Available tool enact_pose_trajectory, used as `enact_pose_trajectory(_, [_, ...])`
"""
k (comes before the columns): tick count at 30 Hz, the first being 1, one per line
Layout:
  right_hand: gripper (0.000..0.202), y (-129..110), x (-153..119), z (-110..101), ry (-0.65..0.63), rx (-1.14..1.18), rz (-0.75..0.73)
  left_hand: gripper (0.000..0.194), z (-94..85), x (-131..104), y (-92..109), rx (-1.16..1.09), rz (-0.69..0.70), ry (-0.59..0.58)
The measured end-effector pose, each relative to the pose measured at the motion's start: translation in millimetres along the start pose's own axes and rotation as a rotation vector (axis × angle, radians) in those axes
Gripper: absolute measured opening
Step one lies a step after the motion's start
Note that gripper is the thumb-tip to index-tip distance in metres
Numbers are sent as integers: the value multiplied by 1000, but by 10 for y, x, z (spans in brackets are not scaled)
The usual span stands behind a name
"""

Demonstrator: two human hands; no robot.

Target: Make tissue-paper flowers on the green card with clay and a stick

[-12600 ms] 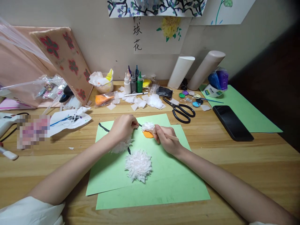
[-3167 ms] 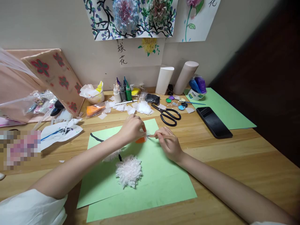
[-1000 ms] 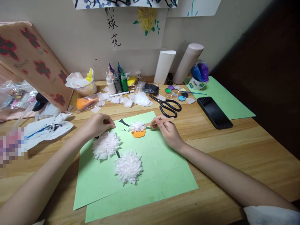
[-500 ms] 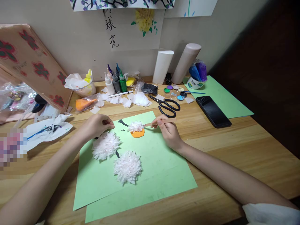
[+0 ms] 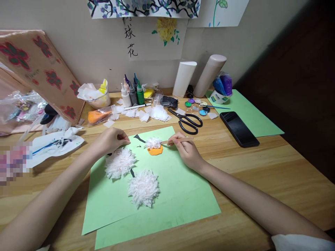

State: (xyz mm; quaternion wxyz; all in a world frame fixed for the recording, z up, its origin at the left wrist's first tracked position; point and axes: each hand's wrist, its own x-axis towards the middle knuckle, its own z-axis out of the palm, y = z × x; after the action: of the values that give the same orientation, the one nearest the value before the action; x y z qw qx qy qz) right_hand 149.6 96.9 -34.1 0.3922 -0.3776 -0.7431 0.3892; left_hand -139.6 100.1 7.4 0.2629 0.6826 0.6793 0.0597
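Note:
A green paper sheet [image 5: 180, 188] lies on the wooden table with two finished white tissue flowers [image 5: 120, 163] [image 5: 143, 187] and a painted black stem. Further back sits an orange clay pad [image 5: 155, 150], half covered with white tissue tufts [image 5: 153, 142]. My right hand [image 5: 184, 148] grips a thin wooden stick [image 5: 180, 139] whose tip points at the tufts. My left hand [image 5: 111, 139] rests on the sheet's left edge beside the upper flower, fingers pinched together; whether it holds a tissue piece I cannot make out.
Behind the sheet lie white tissue squares [image 5: 157, 113], black scissors [image 5: 187, 120], paint bottles [image 5: 132, 93], a cup with tissue [image 5: 95, 96] and small paint pots [image 5: 197, 106]. A black phone [image 5: 239, 129] lies on another green sheet at right. A flowered board [image 5: 39, 69] leans at left.
Since a second ago both hands have stayed almost still; the view shifted slightly. Earlier my left hand was at the orange pad and then drew back to the left, uncovering the upper flower.

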Motion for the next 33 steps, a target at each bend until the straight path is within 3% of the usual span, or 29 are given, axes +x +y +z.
enact_pose_trajectory(5, [31, 13, 7, 17, 5, 89, 39, 25, 1, 0, -1, 2, -7, -9])
enact_pose_trajectory(11, [27, 19, 12, -65, 247, 140, -19, 23, 7, -20, 6, -2, -20, 5])
enact_pose_trajectory(16, [20, 127, 308, -206, 125, -220, -177, 19, 19, -39, 9, 2, 0, 47])
enact_pose_trajectory(20, [9, 332, 629, -191, 34, -462, -311, 20, 34, -46, -1, -24, 8, 51])
enact_pose_trajectory(26, [6, 445, 858, -73, 55, -524, -298, 20, 28, -60, 11, -20, -11, 28])
enact_pose_trajectory(33, [12, 348, 805, -130, 178, -476, -337, 20, 18, -72, 29, -23, 2, 33])
